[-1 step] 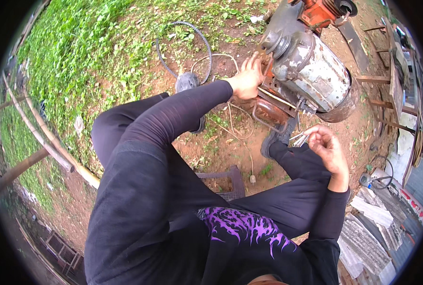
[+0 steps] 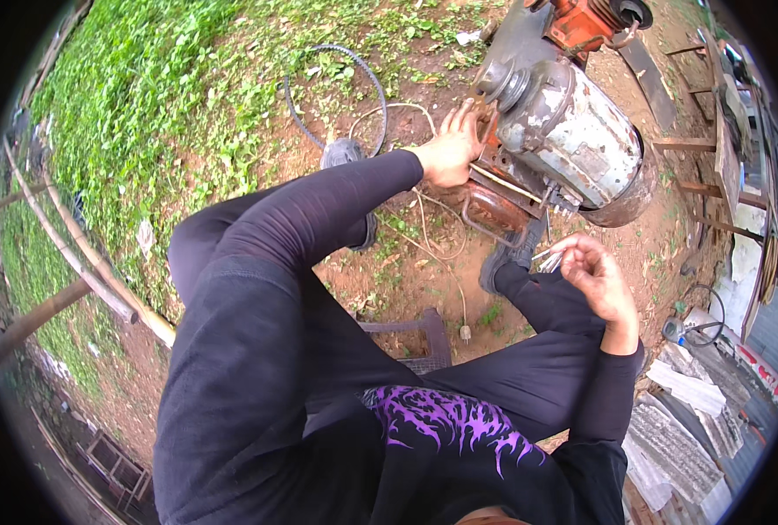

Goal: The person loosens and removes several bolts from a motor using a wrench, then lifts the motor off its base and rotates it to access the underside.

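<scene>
My left hand (image 2: 450,150) lies against the rusty orange metal frame (image 2: 496,150) beside a motor, its fingers stretched out near the pulley (image 2: 513,87). The motor (image 2: 577,131) is a worn grey-white cylinder with peeling paint. Nearer to me, my right hand (image 2: 597,278) is closed, with thumb and fingers pinched round thin pale metal rods (image 2: 546,258); their exact kind is too small to make out. It hovers above my bent right leg, apart from the motor. A pale cable (image 2: 511,180) runs along the frame's near side.
A black drive belt (image 2: 382,96) lies looped on the ground by my left shoe (image 2: 343,152). A cord ends in a plug (image 2: 465,332) on the dirt. Orange machinery (image 2: 577,24) stands beyond the motor. Roofing sheets (image 2: 669,446) lie at right; bamboo poles (image 2: 100,254) cross at left.
My right hand has turned slightly, and the tip of one thin rod sticks out farther left. My left hand stays on the frame.
</scene>
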{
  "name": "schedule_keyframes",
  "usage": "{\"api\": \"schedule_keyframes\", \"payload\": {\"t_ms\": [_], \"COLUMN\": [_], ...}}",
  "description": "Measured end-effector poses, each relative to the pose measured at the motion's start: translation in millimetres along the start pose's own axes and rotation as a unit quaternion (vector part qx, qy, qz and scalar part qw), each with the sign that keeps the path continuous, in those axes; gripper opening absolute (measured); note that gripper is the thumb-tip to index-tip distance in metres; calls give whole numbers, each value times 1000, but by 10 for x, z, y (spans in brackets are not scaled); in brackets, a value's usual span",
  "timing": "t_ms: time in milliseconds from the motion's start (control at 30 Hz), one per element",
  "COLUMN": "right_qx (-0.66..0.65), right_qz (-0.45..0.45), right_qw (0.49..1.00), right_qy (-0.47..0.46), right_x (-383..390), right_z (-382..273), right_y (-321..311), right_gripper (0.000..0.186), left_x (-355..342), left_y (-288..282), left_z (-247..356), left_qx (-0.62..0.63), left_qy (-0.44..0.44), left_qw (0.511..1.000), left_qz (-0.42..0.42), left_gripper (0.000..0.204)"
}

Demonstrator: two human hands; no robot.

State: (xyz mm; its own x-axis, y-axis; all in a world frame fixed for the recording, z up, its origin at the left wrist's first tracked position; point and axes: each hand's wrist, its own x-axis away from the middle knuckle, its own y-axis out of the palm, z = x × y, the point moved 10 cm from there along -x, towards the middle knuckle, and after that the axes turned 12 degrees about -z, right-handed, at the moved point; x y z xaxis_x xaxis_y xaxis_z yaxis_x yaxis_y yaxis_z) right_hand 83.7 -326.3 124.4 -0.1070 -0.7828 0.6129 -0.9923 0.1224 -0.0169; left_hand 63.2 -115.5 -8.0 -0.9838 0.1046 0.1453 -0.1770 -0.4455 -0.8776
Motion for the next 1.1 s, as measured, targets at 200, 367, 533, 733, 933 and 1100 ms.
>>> {"api": "schedule_keyframes", "payload": {"t_ms": [200, 367, 533, 733, 933, 1100], "right_qx": [162, 236, 240, 229, 253, 257], "right_qz": [-6, -10, -34, -57, -46, -70], "right_qw": [984, 967, 959, 956, 953, 949], "right_qy": [76, 97, 150, 172, 163, 171], "right_x": [-153, -254, -451, -618, -753, -777], "right_z": [19, -107, -235, -247, -250, -229], "right_y": [123, 131, 114, 207, 270, 376], "right_gripper": [27, 28, 29, 31, 38, 40], "left_x": [128, -56, -123, -157, -41, -91], "left_y": [-250, -185, -50, -267, -437, -419], "left_z": [198, 292, 184, 289, 260, 252], "left_qx": [-79, -89, -74, 13, -1, -4], "left_qy": [266, 406, 391, 431, 460, 455], "left_qw": [957, 899, 889, 878, 883, 883], "left_qz": [-81, -140, -228, -207, -91, -113], "left_gripper": [46, 26, 24, 28, 28, 25]}}
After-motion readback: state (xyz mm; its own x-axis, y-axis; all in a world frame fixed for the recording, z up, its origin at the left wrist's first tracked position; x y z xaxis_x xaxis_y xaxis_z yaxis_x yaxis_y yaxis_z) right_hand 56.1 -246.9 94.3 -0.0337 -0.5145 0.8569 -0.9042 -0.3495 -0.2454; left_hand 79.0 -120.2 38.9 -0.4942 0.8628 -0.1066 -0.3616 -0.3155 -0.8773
